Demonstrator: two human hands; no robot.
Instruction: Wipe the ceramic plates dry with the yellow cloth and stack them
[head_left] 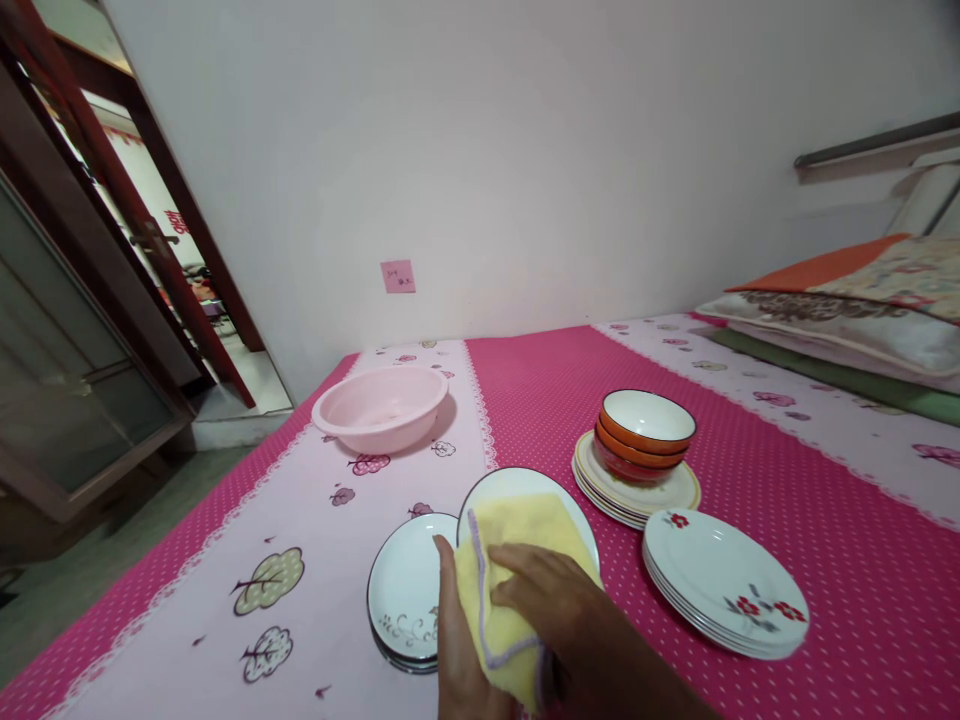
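Note:
My left hand [459,640] grips a white plate [504,484] with a thin dark rim by its lower left side, thumb pointing up. Over the face of that plate lies a yellow cloth [517,590] with a purple edge, covering most of it. My right hand [551,595] presses on the cloth with bent fingers and has hold of it. Just left of my left hand is a stack of dark-rimmed white plates [409,580], the top one bearing a floral pattern. The cloth and my hands hide the lower part of the held plate.
A pink basin [382,410] stands at the back left. To the right, orange bowls [646,430] sit on cream plates [682,492], beside a stack of white plates with red flowers [724,580]. Folded bedding [847,330] lies far right. A wall closes the back.

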